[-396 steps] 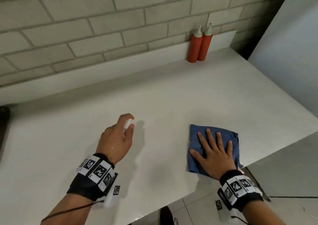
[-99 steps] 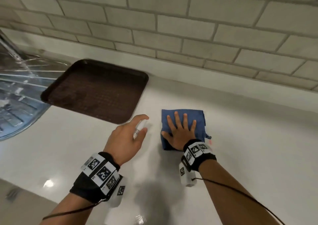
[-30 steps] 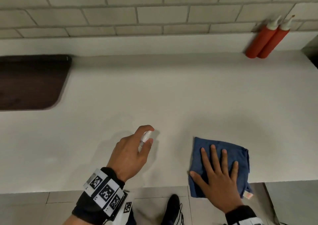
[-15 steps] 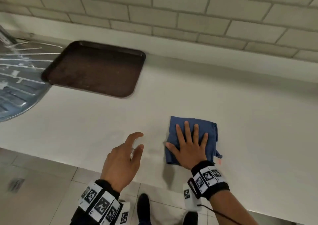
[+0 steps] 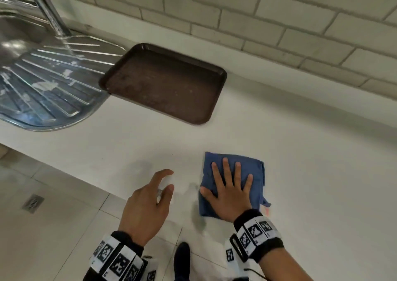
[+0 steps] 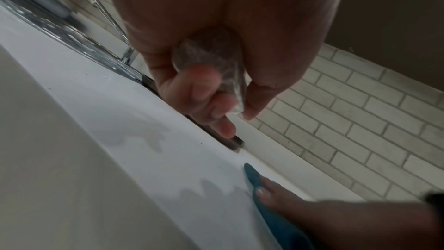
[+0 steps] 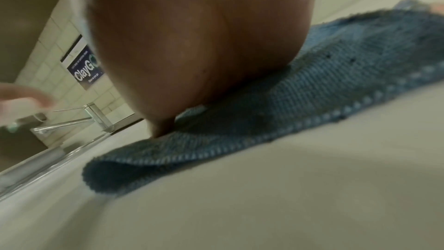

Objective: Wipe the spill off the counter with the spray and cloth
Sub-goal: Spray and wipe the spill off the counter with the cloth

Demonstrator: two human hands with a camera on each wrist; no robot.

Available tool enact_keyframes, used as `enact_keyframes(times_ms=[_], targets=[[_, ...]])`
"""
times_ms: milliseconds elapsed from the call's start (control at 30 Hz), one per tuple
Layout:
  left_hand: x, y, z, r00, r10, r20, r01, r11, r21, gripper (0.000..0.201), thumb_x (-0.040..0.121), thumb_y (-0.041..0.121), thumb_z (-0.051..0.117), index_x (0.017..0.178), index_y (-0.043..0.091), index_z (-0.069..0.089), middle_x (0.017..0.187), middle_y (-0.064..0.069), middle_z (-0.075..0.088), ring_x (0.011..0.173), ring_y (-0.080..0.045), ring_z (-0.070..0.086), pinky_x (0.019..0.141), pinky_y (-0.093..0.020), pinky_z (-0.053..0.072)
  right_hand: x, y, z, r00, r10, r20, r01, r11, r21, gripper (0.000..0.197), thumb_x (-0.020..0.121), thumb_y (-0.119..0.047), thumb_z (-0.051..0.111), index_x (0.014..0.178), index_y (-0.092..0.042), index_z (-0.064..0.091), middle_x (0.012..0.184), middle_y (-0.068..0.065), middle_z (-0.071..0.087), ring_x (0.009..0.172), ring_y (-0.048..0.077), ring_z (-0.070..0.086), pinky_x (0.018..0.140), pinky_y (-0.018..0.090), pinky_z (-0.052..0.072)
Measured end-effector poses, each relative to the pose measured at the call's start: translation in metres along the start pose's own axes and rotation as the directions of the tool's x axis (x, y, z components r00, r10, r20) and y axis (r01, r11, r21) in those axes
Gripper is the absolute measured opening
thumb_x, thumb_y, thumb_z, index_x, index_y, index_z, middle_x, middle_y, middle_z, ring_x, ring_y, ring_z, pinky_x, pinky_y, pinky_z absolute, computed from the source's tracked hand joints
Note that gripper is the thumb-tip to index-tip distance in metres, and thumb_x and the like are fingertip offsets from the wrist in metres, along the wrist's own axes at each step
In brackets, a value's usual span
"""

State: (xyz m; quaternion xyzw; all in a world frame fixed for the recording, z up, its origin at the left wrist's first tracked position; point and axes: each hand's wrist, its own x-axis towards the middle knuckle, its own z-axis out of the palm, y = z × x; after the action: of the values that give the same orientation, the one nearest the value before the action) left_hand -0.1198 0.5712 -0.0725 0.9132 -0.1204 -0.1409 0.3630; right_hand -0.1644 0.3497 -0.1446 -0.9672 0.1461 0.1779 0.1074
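Since half a second ago the folded blue woven cloth [image 5: 234, 184] slid slightly toward 3 o'clock on the white bench [image 5: 300, 152], right hand [image 5: 228, 191] spread flat on it. Left hand [image 5: 146, 207] pinches the small clear spray bottle [image 6: 211, 67]. Soft and limp, the cloth is best pressed mid-fold.

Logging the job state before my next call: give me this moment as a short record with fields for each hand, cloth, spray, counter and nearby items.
left hand: grip curled round the small clear spray bottle, held above the counter's front edge
right hand: flat, fingers spread, pressing on the cloth
cloth: blue, folded, lying on the counter near its front edge
counter: white; faint wet patches left of the cloth
tray: brown, behind the hands, beside the steel drainboard
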Motion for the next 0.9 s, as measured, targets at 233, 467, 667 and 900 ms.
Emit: enact_keyframes(times_ms=[233, 467, 667, 900], targets=[[-0.007, -0.022, -0.022, 0.998, -0.050, -0.050, 0.048, 0.998, -0.028, 0.033, 0.099, 0.044, 0.045, 0.132, 0.047, 0.044, 0.082, 0.010, 0.064, 0.086, -0.009, 0.059, 0.072, -0.031, 0.049, 0.046, -0.087, -0.006, 0.979, -0.196, 0.061, 0.200, 0.978, -0.054, 0.077, 0.094, -0.069, 0.018, 0.152, -0.033, -0.017, 0.157, 0.001, -0.033, 0.140, 0.037, -0.035, 0.107, 0.068, -0.020], [-0.015, -0.036, -0.037, 0.991, -0.084, -0.100, 0.084, 0.996, -0.007, 0.032, 0.097, 0.043, 0.048, 0.129, 0.047, 0.046, 0.070, 0.013, 0.060, 0.074, -0.010, 0.061, 0.068, -0.031, 0.050, 0.012, -0.062, 0.006, 0.928, -0.369, 0.057, 0.373, 0.919, -0.128, 0.074, 0.089, -0.079, 0.019, 0.153, -0.044, 0.011, 0.163, -0.009, 0.002, 0.150, 0.030, 0.000, 0.113, 0.059, -0.003], [-0.006, -0.027, -0.033, 0.995, -0.072, -0.074, 0.072, 0.997, 0.001, 0.033, 0.098, 0.040, 0.049, 0.130, 0.045, 0.048, 0.069, 0.007, 0.063, 0.077, -0.007, 0.058, 0.064, -0.025, 0.042, 0.060, -0.033, -0.026, 0.993, -0.102, 0.064, 0.104, 0.994, -0.032, 0.078, 0.089, -0.077, 0.017, 0.151, -0.042, -0.016, 0.155, -0.012, -0.032, 0.144, 0.027, -0.030, 0.112, 0.062, -0.016], [0.013, 0.016, 0.000, 0.999, 0.043, 0.028, -0.043, 0.999, 0.002, 0.034, 0.098, 0.044, 0.045, 0.132, 0.049, 0.043, 0.086, 0.009, 0.065, 0.085, -0.008, 0.056, 0.074, -0.030, 0.045, -0.053, -0.042, 0.030, 0.911, -0.411, -0.028, 0.407, 0.908, -0.104, 0.072, 0.093, -0.070, 0.028, 0.155, -0.036, 0.015, 0.164, -0.003, 0.008, 0.149, 0.035, 0.003, 0.110, 0.062, 0.002]])
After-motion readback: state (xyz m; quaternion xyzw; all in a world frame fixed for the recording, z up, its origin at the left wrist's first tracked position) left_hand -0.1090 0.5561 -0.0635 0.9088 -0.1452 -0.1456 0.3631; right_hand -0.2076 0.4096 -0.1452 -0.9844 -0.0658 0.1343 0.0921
